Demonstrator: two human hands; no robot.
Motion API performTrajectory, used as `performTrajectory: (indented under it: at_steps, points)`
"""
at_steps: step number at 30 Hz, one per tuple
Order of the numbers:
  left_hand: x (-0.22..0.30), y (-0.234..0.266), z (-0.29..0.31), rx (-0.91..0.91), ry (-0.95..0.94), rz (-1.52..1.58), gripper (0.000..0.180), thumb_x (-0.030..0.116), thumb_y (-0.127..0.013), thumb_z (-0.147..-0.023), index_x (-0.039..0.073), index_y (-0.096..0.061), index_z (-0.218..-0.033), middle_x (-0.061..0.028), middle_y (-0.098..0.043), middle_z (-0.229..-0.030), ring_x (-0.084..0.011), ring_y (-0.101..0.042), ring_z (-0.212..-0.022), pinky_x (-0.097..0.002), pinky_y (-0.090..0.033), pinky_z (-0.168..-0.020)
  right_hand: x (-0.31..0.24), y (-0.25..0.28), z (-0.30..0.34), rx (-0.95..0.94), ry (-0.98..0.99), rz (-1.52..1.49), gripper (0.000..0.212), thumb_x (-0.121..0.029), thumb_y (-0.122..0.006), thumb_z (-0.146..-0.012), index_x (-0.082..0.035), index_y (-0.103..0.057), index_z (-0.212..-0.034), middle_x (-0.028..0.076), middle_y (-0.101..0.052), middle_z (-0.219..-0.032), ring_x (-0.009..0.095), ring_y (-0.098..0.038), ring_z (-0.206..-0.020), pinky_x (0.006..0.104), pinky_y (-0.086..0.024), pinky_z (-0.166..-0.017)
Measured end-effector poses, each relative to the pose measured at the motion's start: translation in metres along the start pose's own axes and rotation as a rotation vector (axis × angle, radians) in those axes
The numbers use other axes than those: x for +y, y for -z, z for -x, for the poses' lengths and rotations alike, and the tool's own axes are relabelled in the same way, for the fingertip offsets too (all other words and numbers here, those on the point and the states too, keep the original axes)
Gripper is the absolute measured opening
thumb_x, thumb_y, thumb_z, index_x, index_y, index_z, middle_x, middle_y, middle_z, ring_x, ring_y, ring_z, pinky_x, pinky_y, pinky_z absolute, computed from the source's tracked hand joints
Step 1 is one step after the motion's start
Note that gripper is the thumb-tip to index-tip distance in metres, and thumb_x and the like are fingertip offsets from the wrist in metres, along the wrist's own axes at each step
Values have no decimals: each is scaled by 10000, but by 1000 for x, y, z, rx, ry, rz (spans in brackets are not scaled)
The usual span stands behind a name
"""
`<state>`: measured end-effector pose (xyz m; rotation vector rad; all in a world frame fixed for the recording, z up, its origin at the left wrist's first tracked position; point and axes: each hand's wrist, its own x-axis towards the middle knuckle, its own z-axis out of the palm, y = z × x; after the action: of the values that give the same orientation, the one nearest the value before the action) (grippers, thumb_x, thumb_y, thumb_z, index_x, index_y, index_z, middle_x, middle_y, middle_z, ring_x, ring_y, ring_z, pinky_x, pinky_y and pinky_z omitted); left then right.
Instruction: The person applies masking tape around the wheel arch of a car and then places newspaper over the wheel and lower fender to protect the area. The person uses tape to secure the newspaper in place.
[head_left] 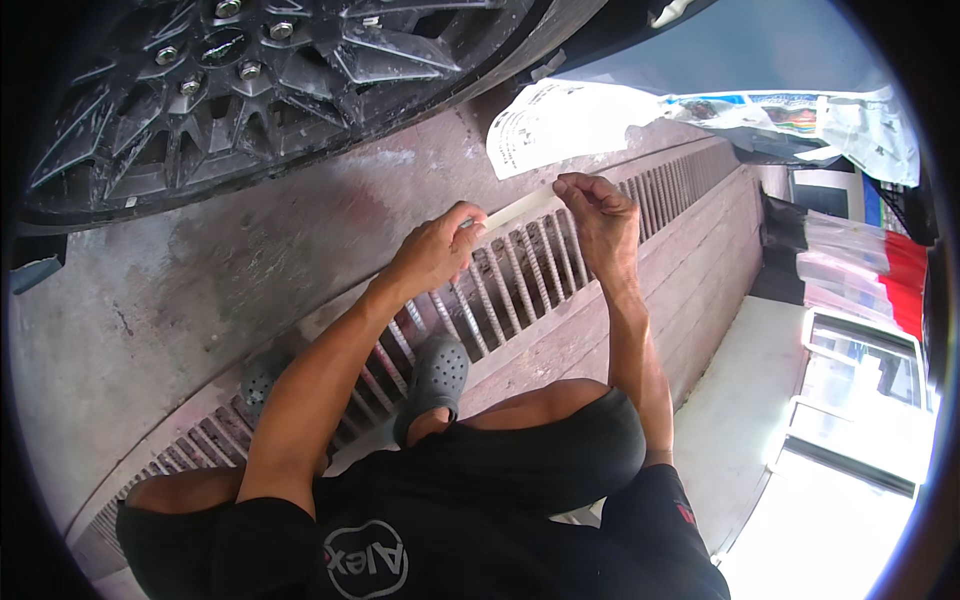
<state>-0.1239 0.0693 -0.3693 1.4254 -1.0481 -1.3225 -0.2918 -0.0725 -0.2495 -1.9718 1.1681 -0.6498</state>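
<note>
Masking-tape strip is pinched at its eight-o'clock end by the left hand, two-o'clock end by the right hand.

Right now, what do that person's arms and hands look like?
The left hand and right hand are ungloved. The left forearm and right forearm are bare. The left sleeve and right sleeve are short and black, the right with a red mark.
</note>
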Motion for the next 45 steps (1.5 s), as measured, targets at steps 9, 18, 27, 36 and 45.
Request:
performTrajectory:
  at_steps: [9, 18, 27, 36, 45]
  points:
    - [1, -71, 3, 400, -920, -498, 161, 11, -611, -966, 55, -648, -1116, -85, -677, -788, -198, -674, -609, -350, -551, -485, 15, 50, -37, 198, -75, 378, 223, -185, -736, -980, -12, -807, -1101, 118, -797, -876, 173, -745, -763, 312, -585, -729]
    - [-112, -75, 38, -18, -30, -1048, 523, 357, -637, -1035, 88, -582, -1480, -228, -780, -998, -372, -731, -1001, -600, -504, -895, -45, 56, -56, 132, 212, 626, 250, -204, -711, -987, -36, -770, -1163, 170, -805, -1013, 274, -799, -937, 382, -608, -826]
    - [102, -7, -59, 716, -657, 45, 480, 361, -633, -1067, -5, -629, -1377, -229, -684, -1315, -340, -682, -1182, -422, -554, -990, -100, 28, -64, 125, 463, 728, 296, -124, -706, -1004, -82, -743, -1294, 130, -804, -977, 169, -754, -758, 332, -590, -693]
    - [159, 0, -150, 168, -647, 554, 223, 178, -621, -1096, -15, -673, -1195, -117, -757, -1060, -185, -718, -980, -351, -564, -888, -126, 27, -79, 155, 311, 535, 458, -141, -707, -1027, -48, -497, -1424, 153, -804, -1006, 136, -750, -736, 287, -583, -671]
    - [170, -17, -172, 469, -593, 647, 244, 229, -645, -1086, -6, -699, -1122, -143, -756, -992, -240, -715, -929, -383, -554, -864, -111, 27, -89, 269, 421, 541, 409, -141, -673, -1046, -2, -511, -1395, 165, -794, -1049, 163, -774, -753, 283, -588, -653]
